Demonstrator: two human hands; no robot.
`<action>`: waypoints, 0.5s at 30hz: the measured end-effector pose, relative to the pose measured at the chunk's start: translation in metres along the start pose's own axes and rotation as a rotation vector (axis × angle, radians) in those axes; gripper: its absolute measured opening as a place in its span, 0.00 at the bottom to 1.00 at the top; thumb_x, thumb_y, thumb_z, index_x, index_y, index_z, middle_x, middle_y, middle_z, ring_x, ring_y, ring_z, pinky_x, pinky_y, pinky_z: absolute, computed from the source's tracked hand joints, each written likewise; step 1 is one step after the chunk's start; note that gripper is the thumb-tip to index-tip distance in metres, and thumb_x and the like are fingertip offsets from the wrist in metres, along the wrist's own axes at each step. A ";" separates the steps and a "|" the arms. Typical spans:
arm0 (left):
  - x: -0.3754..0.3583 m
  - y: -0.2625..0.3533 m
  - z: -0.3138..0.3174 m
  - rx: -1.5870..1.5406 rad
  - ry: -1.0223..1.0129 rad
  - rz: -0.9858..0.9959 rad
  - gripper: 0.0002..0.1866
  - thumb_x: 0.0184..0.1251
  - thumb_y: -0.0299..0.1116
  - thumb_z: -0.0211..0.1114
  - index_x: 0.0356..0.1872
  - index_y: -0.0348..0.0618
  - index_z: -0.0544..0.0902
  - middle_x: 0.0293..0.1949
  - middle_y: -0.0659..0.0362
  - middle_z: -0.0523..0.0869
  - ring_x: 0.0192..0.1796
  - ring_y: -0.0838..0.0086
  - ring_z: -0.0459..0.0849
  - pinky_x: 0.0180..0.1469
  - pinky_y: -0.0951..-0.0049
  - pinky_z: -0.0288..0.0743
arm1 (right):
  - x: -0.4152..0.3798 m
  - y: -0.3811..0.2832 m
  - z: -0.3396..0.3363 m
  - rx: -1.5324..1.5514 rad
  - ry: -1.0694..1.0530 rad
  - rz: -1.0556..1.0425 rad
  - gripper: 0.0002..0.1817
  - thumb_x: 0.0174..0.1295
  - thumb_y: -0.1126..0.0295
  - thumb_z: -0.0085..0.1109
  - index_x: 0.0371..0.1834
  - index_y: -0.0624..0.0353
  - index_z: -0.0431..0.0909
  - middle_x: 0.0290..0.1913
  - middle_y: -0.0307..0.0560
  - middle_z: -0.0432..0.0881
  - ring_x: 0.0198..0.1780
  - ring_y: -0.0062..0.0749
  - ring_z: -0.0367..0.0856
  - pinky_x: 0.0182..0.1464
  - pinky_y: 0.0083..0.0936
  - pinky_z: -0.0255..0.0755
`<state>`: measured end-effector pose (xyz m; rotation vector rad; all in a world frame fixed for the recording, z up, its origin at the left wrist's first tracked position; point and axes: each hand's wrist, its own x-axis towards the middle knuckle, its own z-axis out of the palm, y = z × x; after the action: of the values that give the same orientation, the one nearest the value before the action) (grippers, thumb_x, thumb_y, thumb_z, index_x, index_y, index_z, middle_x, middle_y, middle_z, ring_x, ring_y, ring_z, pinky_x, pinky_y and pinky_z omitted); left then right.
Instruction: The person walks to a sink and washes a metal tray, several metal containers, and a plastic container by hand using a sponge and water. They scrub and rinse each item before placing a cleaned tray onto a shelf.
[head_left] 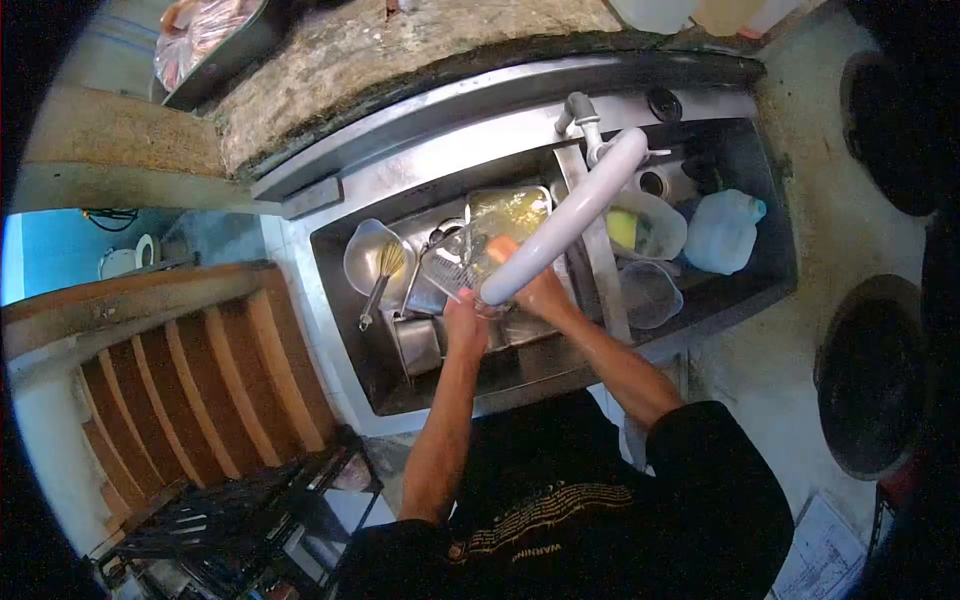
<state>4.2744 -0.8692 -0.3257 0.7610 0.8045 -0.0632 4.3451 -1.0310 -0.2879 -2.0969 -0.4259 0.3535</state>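
Note:
Over the left basin of a metal sink (pixel 385 190), my left hand (pixel 465 325) is closed on the near edge of a clear container (pixel 448 272). My right hand (pixel 540 292) is beside it, partly hidden behind the thick pale faucet hose (pixel 570 222); an orange item (pixel 502 248) shows near its fingers, and its grip cannot be made out. Behind the hands lies a tray (pixel 510 205) with yellowish liquid. To the left, a whisk (pixel 389 262) rests in a clear bowl (pixel 362 250). Metal pans (pixel 418 345) lie below and left of my left hand.
The right basin holds a tub with a yellow-green sponge (pixel 622 228), a translucent jug (pixel 724 232) and a clear bowl (pixel 650 295). Dark round objects (pixel 875 375) stand at the right. Wooden steps (pixel 205 390) are at the left. A stone ledge (pixel 390 75) runs behind the sink.

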 end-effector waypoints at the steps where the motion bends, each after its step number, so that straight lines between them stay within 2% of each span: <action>1: -0.003 0.012 0.010 0.048 0.000 0.026 0.09 0.80 0.31 0.50 0.50 0.37 0.75 0.41 0.57 0.82 0.40 0.70 0.82 0.42 0.67 0.80 | -0.011 -0.011 0.010 -0.145 0.017 -0.113 0.28 0.66 0.64 0.57 0.69 0.59 0.68 0.65 0.62 0.73 0.70 0.56 0.68 0.68 0.44 0.63; 2: -0.006 0.024 0.020 0.095 0.002 0.053 0.08 0.80 0.30 0.50 0.50 0.38 0.74 0.40 0.58 0.82 0.39 0.71 0.82 0.41 0.68 0.80 | -0.007 -0.016 0.014 -0.296 0.039 -0.237 0.28 0.66 0.63 0.57 0.69 0.58 0.68 0.64 0.60 0.75 0.69 0.54 0.69 0.67 0.41 0.65; 4: -0.023 0.028 0.022 0.182 0.034 0.047 0.07 0.80 0.30 0.51 0.51 0.40 0.73 0.40 0.58 0.82 0.38 0.72 0.82 0.38 0.69 0.79 | -0.004 -0.046 -0.007 -0.193 -0.087 -0.078 0.24 0.68 0.65 0.54 0.67 0.58 0.69 0.63 0.57 0.75 0.67 0.52 0.72 0.67 0.40 0.66; 5: -0.030 0.021 0.015 0.192 0.027 0.046 0.10 0.79 0.28 0.51 0.56 0.40 0.72 0.45 0.57 0.82 0.43 0.70 0.83 0.42 0.67 0.81 | 0.002 -0.066 -0.025 -0.144 -0.146 0.003 0.23 0.69 0.65 0.52 0.66 0.58 0.70 0.63 0.56 0.75 0.66 0.51 0.73 0.67 0.39 0.66; 7: -0.006 0.016 0.009 0.209 -0.025 0.093 0.19 0.76 0.24 0.50 0.66 0.41 0.69 0.54 0.53 0.82 0.54 0.64 0.85 0.51 0.62 0.85 | 0.006 -0.052 -0.008 0.095 0.057 -0.277 0.21 0.70 0.66 0.48 0.65 0.56 0.72 0.62 0.55 0.75 0.63 0.49 0.75 0.66 0.40 0.67; 8: -0.002 0.020 0.005 0.119 -0.047 0.035 0.18 0.75 0.26 0.54 0.64 0.42 0.72 0.53 0.56 0.83 0.47 0.70 0.86 0.45 0.65 0.84 | 0.007 -0.050 -0.007 -0.023 0.020 -0.220 0.20 0.71 0.66 0.48 0.65 0.56 0.73 0.61 0.56 0.76 0.62 0.49 0.76 0.65 0.40 0.68; 11: -0.008 0.007 0.007 0.194 -0.047 0.109 0.16 0.75 0.29 0.58 0.60 0.43 0.74 0.49 0.58 0.84 0.43 0.74 0.85 0.40 0.71 0.81 | -0.004 -0.042 0.000 -0.014 -0.012 -0.075 0.21 0.71 0.67 0.49 0.65 0.56 0.74 0.58 0.56 0.78 0.60 0.50 0.77 0.63 0.40 0.69; 14: -0.012 0.019 0.012 0.403 -0.024 0.014 0.02 0.78 0.29 0.54 0.45 0.44 0.72 0.35 0.60 0.80 0.35 0.77 0.79 0.33 0.72 0.73 | 0.003 -0.037 0.004 0.177 0.031 0.028 0.21 0.70 0.68 0.51 0.65 0.56 0.75 0.57 0.56 0.80 0.60 0.52 0.76 0.63 0.41 0.68; 15: -0.018 0.017 0.005 0.396 -0.010 0.009 0.02 0.78 0.29 0.55 0.45 0.44 0.72 0.35 0.60 0.80 0.35 0.77 0.79 0.33 0.73 0.72 | 0.009 -0.022 0.003 0.106 0.116 0.035 0.22 0.69 0.67 0.52 0.65 0.57 0.75 0.55 0.56 0.81 0.58 0.53 0.77 0.62 0.43 0.69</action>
<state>4.2704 -0.8642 -0.3008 1.1363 0.7888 -0.2228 4.3479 -1.0134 -0.2715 -2.0118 -0.2958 0.2669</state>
